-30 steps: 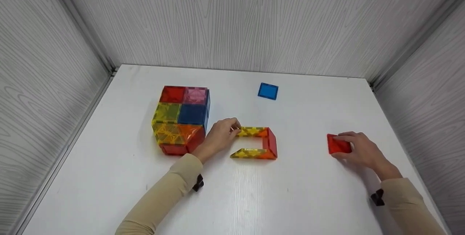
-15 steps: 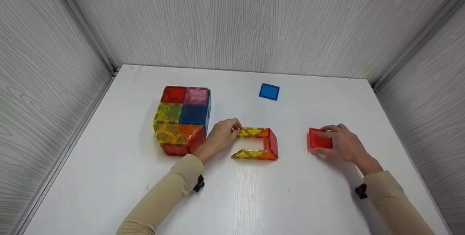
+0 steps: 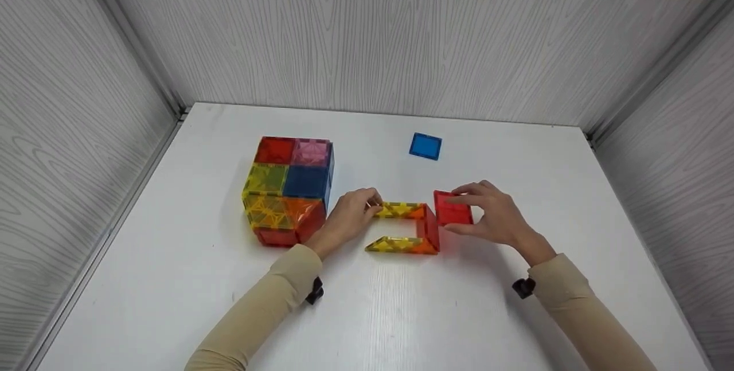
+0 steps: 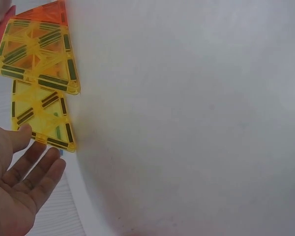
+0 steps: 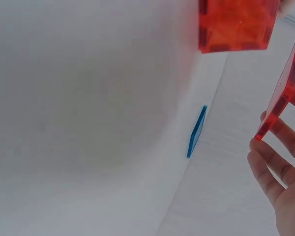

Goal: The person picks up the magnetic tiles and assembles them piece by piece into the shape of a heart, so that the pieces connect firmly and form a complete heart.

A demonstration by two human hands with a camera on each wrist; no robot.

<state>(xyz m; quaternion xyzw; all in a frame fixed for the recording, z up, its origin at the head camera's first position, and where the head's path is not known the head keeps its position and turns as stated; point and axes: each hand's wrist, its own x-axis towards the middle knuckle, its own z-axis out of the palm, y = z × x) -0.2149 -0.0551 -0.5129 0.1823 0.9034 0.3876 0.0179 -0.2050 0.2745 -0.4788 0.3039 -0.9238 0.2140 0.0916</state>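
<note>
My right hand [image 3: 496, 216] holds a red square magnetic tile [image 3: 459, 210] by its edges, raised above the table beside a low three-sided frame. That frame has a yellow tile [image 3: 398, 209] along its back, a yellow and orange side [image 3: 395, 243] in front and a red end [image 3: 431, 229] at the right. My left hand [image 3: 347, 216] pinches the left end of the back yellow tile between thumb and fingers. In the left wrist view the thumb lies on that yellow tile [image 4: 39, 110]. The right wrist view shows the red tile [image 5: 282, 88] tilted, fingertips along its edge.
A larger block of coloured magnetic tiles [image 3: 307, 182], with red, pink, yellow and blue squares on top, stands just left of my left hand. One blue square tile [image 3: 425, 146] lies flat further back on the white table [image 3: 367, 313]. Pale panels [image 3: 367, 32] enclose the back and sides.
My right hand has carried the red tile leftward from the table's right side to the frame's red end. My left hand has kept its place on the yellow tile.
</note>
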